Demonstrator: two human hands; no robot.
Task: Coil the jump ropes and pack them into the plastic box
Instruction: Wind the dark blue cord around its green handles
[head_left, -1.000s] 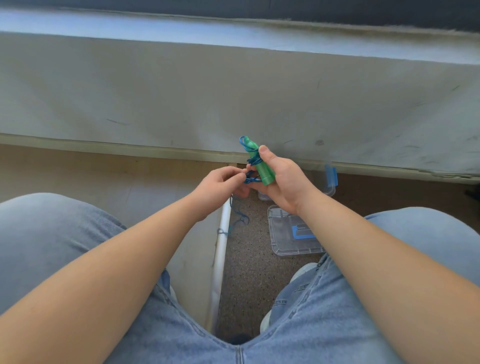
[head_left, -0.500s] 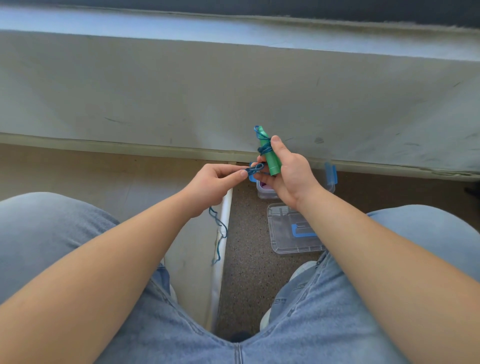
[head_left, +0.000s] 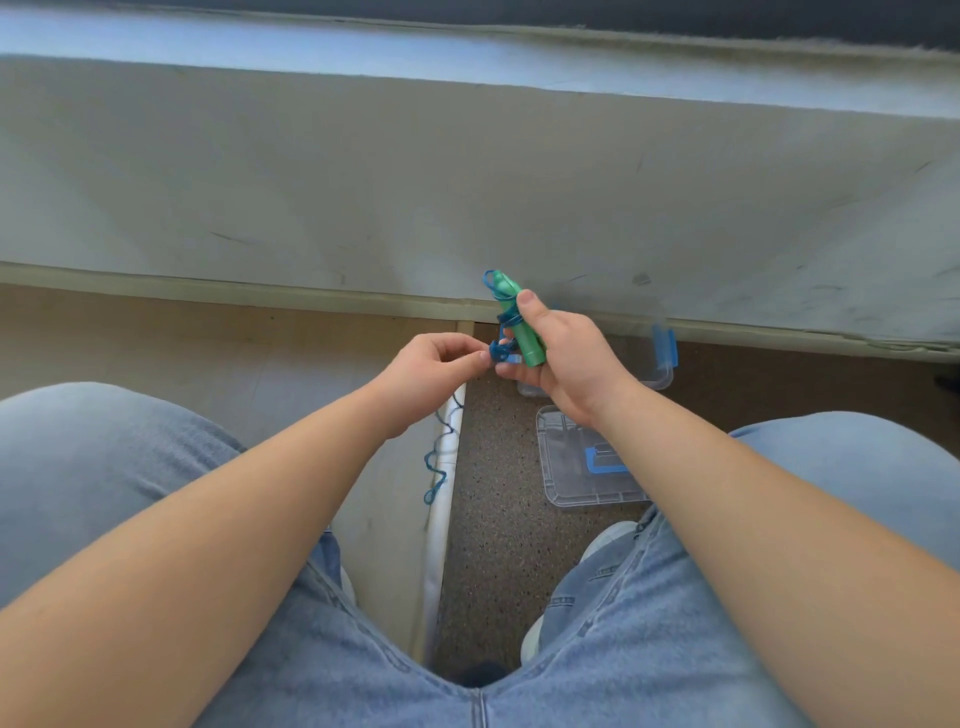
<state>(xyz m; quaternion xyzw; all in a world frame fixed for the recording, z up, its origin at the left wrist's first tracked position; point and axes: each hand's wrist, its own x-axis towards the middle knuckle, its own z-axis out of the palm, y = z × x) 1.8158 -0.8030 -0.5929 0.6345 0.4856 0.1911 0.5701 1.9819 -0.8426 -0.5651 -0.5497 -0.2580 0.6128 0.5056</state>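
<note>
My right hand (head_left: 569, 358) grips the green jump rope handles (head_left: 519, 325), held upright in front of me with blue cord wound around them. My left hand (head_left: 436, 364) pinches the blue cord (head_left: 500, 352) just left of the handles. The cord's loose tail (head_left: 441, 452) hangs in kinks below my left hand. The clear plastic box (head_left: 662, 371) with blue clips sits on the floor behind my right hand, mostly hidden. Its clear lid (head_left: 582, 467) with a blue latch lies flat on the floor in front of it.
I sit with both knees in blue jeans at the frame's sides. A grey wall with a skirting strip runs across ahead. A white pipe or rail (head_left: 441, 519) runs along the floor between a beige surface at left and speckled brown floor.
The cord's loose tail has dropped lower and hangs longer under my left hand. My right hand with the handles rose a little, then settled back.
</note>
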